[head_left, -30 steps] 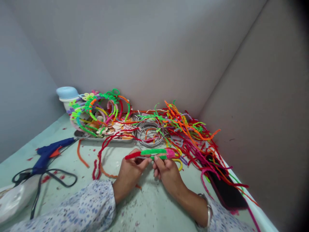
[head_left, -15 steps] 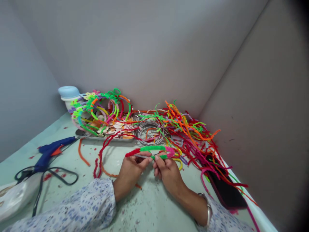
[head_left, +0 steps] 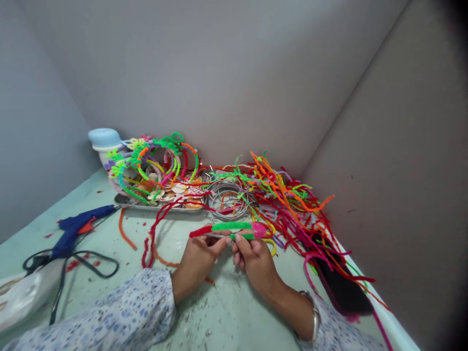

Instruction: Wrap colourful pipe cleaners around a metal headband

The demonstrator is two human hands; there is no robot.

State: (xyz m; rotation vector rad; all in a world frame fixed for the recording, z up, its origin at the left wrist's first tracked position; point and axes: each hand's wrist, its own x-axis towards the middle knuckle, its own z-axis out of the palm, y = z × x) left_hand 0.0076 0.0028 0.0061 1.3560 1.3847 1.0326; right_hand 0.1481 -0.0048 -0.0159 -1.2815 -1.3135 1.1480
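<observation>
Between my hands is a headband point(head_left: 231, 226) wrapped in red, green and pink pipe cleaner, with a bare greyish stretch on its near side. My left hand point(head_left: 199, 258) pinches that near side by the bare stretch, thumb on top. With thumb and fingers closed, my right hand point(head_left: 254, 261) grips the green wrapping close to the left fingertips. The fingers partly hide the near side. Just beyond the headband lies a coil of grey wire rings point(head_left: 227, 214), and loose red pipe cleaners point(head_left: 152, 239) trail to its left.
A metal tray point(head_left: 171, 211) holds shell-like discs under several finished headbands point(head_left: 161, 145). A blue glue gun point(head_left: 73, 229) with a looped cord lies left, near a white plastic bag point(head_left: 31, 295). A tangled pile of pipe cleaners point(head_left: 288, 200) covers part of a dark phone point(head_left: 341, 287). A blue-lidded container point(head_left: 105, 139) stands behind.
The headband has tilted slightly in my fingers. Both hands keep almost the same place and hold.
</observation>
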